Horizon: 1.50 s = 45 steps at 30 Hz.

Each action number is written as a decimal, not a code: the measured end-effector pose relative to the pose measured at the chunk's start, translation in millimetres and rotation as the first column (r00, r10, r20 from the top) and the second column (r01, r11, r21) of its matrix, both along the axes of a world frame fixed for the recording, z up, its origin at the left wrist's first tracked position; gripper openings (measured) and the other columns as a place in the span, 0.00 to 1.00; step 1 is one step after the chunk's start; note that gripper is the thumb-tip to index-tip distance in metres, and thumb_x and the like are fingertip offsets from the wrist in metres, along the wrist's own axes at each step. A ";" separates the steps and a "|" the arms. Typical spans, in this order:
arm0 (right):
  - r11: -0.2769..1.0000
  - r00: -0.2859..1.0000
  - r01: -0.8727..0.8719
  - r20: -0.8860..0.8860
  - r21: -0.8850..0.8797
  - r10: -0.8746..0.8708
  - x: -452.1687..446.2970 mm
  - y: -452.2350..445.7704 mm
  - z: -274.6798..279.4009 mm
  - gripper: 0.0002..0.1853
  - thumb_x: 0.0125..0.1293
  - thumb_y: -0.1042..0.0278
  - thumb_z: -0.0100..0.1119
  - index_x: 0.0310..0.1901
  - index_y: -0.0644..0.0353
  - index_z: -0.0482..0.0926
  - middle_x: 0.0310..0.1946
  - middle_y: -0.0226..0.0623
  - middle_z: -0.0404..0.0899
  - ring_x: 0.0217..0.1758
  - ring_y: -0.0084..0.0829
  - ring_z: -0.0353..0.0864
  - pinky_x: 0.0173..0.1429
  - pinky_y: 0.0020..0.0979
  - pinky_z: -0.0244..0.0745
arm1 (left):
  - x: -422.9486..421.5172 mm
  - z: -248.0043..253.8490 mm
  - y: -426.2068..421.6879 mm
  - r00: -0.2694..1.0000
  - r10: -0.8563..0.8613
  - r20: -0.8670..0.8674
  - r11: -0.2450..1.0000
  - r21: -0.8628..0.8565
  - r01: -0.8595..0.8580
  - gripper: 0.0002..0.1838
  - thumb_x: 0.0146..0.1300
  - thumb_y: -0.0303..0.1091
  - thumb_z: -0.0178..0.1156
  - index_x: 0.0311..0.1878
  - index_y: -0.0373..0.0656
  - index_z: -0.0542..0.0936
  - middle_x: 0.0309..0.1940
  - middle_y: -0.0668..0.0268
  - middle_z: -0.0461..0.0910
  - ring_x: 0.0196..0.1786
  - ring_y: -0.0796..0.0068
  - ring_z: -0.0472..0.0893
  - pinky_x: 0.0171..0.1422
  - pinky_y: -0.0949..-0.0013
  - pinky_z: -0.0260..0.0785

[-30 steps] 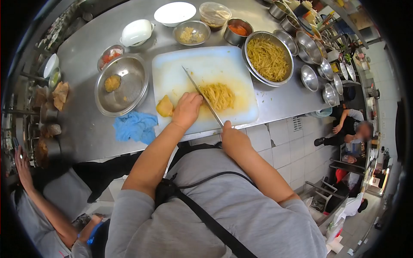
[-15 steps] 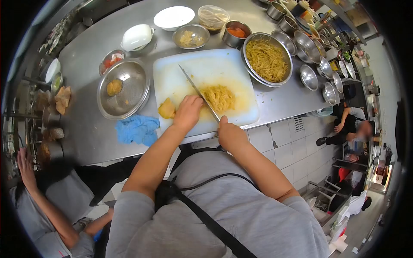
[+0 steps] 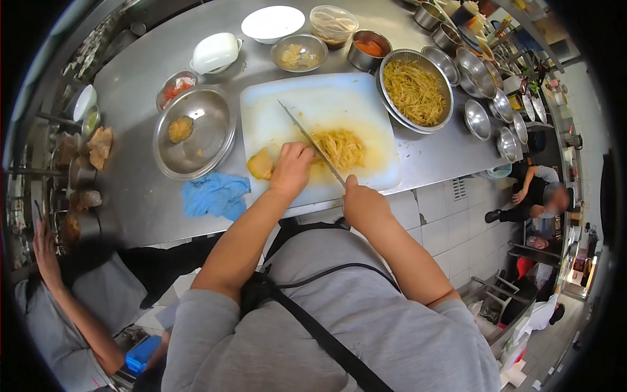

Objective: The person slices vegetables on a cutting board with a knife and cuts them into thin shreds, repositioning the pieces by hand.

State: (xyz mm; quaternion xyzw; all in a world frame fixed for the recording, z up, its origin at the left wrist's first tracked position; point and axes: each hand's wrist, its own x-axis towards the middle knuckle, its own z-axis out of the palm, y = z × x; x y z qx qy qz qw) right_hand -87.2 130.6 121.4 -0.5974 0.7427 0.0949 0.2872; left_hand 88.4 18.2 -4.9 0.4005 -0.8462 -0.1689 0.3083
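Observation:
My right hand [image 3: 366, 204] is closed around the handle of a long knife [image 3: 305, 135], whose blade slants up and left across the white cutting board [image 3: 274, 104]. Close against the blade's left side, my left hand [image 3: 291, 171] presses its curled fingers down on the board; what lies under them is hidden. To the right of the blade spreads a pile of yellow vegetable shreds [image 3: 345, 149]. A larger yellow vegetable piece [image 3: 260, 164] rests left of my left hand.
A steel bowl of yellow shreds [image 3: 415, 91] stands at the board's right corner. On the left are a perforated steel bowl [image 3: 212, 124] and a blue cloth [image 3: 215, 195]. Small bowls, including a white dish [image 3: 273, 23], line the back. A co-worker's arm [image 3: 81, 313] shows at lower left.
The whole view has shifted slightly, so the board and bowls appear a little further right. Both hands keep their places at the knife. A blue object now shows beside the co-worker at lower left.

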 end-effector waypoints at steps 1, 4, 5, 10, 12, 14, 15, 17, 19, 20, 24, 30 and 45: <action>1.000 1.000 0.004 0.003 -0.004 -0.004 0.7 3.0 11.1 0.11 0.75 0.74 0.53 0.56 0.64 0.71 0.44 0.59 0.90 0.50 0.56 0.93 0.55 0.54 0.87 | -0.4 1.1 -2.3 1.000 -0.001 -0.026 1.000 0.003 0.001 0.07 0.69 0.27 0.67 0.48 0.43 0.85 0.47 0.59 0.80 0.57 0.48 0.77 0.63 0.52 0.75; 0.998 1.000 0.003 0.002 0.062 -0.003 -0.9 11.0 13.9 0.10 0.75 0.74 0.54 0.55 0.64 0.71 0.43 0.58 0.90 0.50 0.56 0.93 0.53 0.53 0.87 | -0.2 3.6 -3.4 0.997 -0.022 -0.076 1.000 -0.015 0.021 0.06 0.68 0.26 0.67 0.47 0.42 0.85 0.46 0.59 0.81 0.56 0.48 0.77 0.63 0.52 0.75; 0.999 1.000 0.015 0.018 0.037 -0.016 -1.8 12.4 -11.4 0.10 0.75 0.74 0.54 0.55 0.64 0.71 0.44 0.58 0.91 0.50 0.56 0.93 0.54 0.53 0.87 | 0.7 3.6 -3.4 0.997 -0.021 -0.077 1.000 -0.010 0.020 0.06 0.68 0.26 0.67 0.47 0.42 0.85 0.46 0.59 0.81 0.56 0.48 0.77 0.63 0.52 0.75; 0.999 1.000 -0.011 0.010 -0.039 0.012 -0.4 -0.3 -7.5 0.11 0.75 0.73 0.54 0.55 0.65 0.71 0.45 0.60 0.91 0.50 0.57 0.93 0.55 0.54 0.87 | 0.0 4.9 -2.7 0.997 -0.014 -0.072 1.000 0.015 0.016 0.07 0.68 0.25 0.68 0.48 0.40 0.85 0.48 0.58 0.82 0.56 0.48 0.78 0.62 0.53 0.76; 0.998 1.000 -0.002 0.012 0.071 0.001 -0.2 4.0 17.6 0.17 0.81 0.60 0.58 0.57 0.66 0.69 0.42 0.60 0.90 0.48 0.60 0.92 0.53 0.58 0.85 | -0.1 6.3 -4.2 0.998 -0.022 -0.067 1.000 0.005 0.022 0.07 0.68 0.25 0.68 0.48 0.40 0.85 0.49 0.58 0.82 0.56 0.48 0.78 0.62 0.53 0.76; 0.999 1.000 0.013 0.026 0.043 -0.014 -0.6 13.7 -9.1 0.13 0.78 0.67 0.56 0.56 0.65 0.70 0.43 0.59 0.90 0.48 0.59 0.93 0.53 0.57 0.86 | 0.6 3.5 -3.0 0.998 -0.021 -0.064 1.000 0.007 0.022 0.07 0.68 0.25 0.68 0.48 0.40 0.85 0.49 0.58 0.82 0.57 0.48 0.78 0.62 0.53 0.76; 0.999 0.998 0.032 0.044 0.015 -0.033 1.1 16.8 -15.4 0.11 0.75 0.73 0.53 0.55 0.65 0.71 0.43 0.59 0.91 0.48 0.58 0.93 0.53 0.55 0.87 | 0.8 3.8 -2.1 0.997 -0.018 -0.071 1.000 0.005 0.018 0.07 0.68 0.25 0.68 0.48 0.40 0.85 0.49 0.58 0.82 0.57 0.48 0.78 0.62 0.53 0.76; 1.000 0.999 0.023 0.042 -0.006 -0.023 2.3 5.7 -27.2 0.11 0.75 0.73 0.53 0.55 0.65 0.71 0.44 0.60 0.91 0.48 0.57 0.93 0.53 0.55 0.87 | -1.3 6.7 -1.8 0.996 -0.014 -0.083 1.000 0.000 0.014 0.07 0.68 0.25 0.68 0.48 0.40 0.85 0.49 0.58 0.82 0.57 0.48 0.78 0.63 0.54 0.76; 0.999 0.999 0.014 0.048 -0.031 -0.013 6.4 1.8 -16.0 0.11 0.75 0.73 0.53 0.56 0.65 0.71 0.44 0.60 0.91 0.49 0.57 0.93 0.54 0.55 0.87 | 0.9 6.8 -1.2 0.998 -0.022 -0.061 1.000 0.003 0.022 0.07 0.68 0.25 0.68 0.48 0.40 0.85 0.50 0.58 0.83 0.58 0.48 0.78 0.63 0.54 0.76; 1.000 0.999 0.000 0.040 -0.005 0.000 6.4 0.5 0.7 0.11 0.76 0.73 0.53 0.56 0.65 0.70 0.44 0.60 0.91 0.49 0.57 0.93 0.54 0.55 0.87 | 1.2 7.4 -2.5 0.998 -0.027 -0.060 1.000 -0.003 0.027 0.07 0.68 0.25 0.68 0.48 0.40 0.85 0.50 0.58 0.83 0.58 0.48 0.78 0.63 0.54 0.76; 0.996 1.000 0.003 0.028 0.085 -0.005 6.1 13.6 4.3 0.11 0.76 0.73 0.52 0.56 0.65 0.69 0.44 0.59 0.91 0.50 0.57 0.93 0.55 0.55 0.87 | 1.0 2.4 -2.9 0.998 -0.011 -0.062 1.000 0.001 0.011 0.07 0.68 0.25 0.68 0.48 0.40 0.85 0.51 0.59 0.84 0.58 0.49 0.79 0.64 0.54 0.77; 1.000 1.000 -0.005 0.020 -0.029 0.005 8.7 -3.8 -42.7 0.16 0.82 0.61 0.55 0.56 0.66 0.69 0.41 0.59 0.90 0.47 0.59 0.92 0.53 0.56 0.86 | 6.6 4.6 2.7 0.994 -0.026 -0.104 0.998 0.046 0.031 0.07 0.68 0.24 0.68 0.48 0.40 0.85 0.51 0.58 0.84 0.59 0.49 0.79 0.64 0.53 0.76; 1.000 0.999 0.010 0.043 -0.002 -0.010 2.2 0.7 -6.9 0.11 0.78 0.69 0.56 0.54 0.64 0.70 0.41 0.56 0.90 0.48 0.57 0.93 0.51 0.55 0.86 | -0.9 0.9 5.0 0.999 0.028 -0.024 0.997 -0.067 -0.030 0.08 0.65 0.24 0.70 0.47 0.40 0.86 0.47 0.56 0.82 0.55 0.47 0.79 0.61 0.52 0.76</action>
